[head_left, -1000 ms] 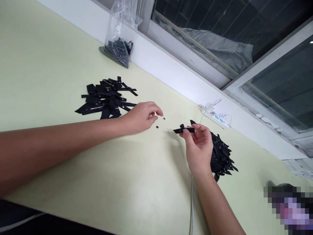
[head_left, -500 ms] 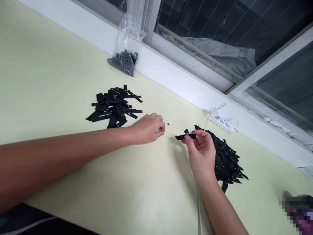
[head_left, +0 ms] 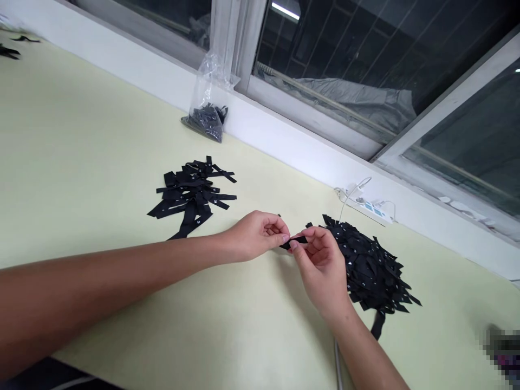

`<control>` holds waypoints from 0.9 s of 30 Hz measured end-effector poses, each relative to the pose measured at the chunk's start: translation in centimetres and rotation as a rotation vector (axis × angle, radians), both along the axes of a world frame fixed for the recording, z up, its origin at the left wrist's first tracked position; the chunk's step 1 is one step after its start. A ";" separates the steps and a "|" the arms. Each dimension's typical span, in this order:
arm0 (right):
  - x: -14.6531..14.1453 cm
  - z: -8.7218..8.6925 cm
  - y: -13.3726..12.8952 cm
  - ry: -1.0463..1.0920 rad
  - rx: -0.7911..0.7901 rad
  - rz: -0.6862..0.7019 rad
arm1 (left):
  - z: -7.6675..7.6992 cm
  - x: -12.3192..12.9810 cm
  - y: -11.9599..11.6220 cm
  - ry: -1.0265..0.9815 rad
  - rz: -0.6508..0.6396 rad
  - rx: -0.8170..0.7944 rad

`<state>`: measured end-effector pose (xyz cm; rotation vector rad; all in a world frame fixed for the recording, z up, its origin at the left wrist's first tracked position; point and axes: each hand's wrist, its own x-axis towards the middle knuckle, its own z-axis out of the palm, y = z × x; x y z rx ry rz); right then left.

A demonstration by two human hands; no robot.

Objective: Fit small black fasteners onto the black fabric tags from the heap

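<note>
My right hand (head_left: 325, 265) pinches a short black fabric strip (head_left: 299, 240) between thumb and fingers. Thumb and fingertips of my left hand (head_left: 258, 235) close on the strip's other end, so the two hands nearly touch. Beyond my left forearm lies a loose pile of black strips (head_left: 190, 189), some with small white marks. A larger heap of similar strips (head_left: 369, 268) spreads to the right of my right hand, partly behind it.
A clear plastic bag (head_left: 207, 119) with black pieces leans by the white ledge. A white power strip (head_left: 368, 207) with cables sits at the back right. One cable (head_left: 338, 363) runs beside my right forearm. More black strips (head_left: 8, 52) lie far left.
My left hand has moved right and taken hold of the strip's end. My right hand has come left and nearer with the strip. The view has shifted slightly.
</note>
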<state>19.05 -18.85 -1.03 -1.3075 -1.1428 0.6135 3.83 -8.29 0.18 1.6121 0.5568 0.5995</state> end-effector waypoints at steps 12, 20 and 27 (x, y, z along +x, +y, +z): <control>-0.4 0.4 0.0 -0.051 0.032 -0.034 | 0.9 -0.3 0.0 -0.017 -0.082 -0.222; -0.5 0.6 0.0 -0.060 0.046 -0.040 | 0.9 -0.1 -0.1 -0.055 -0.054 -0.312; -0.7 0.7 0.2 0.020 0.056 -0.070 | 0.6 0.1 -0.2 -0.091 -0.019 -0.340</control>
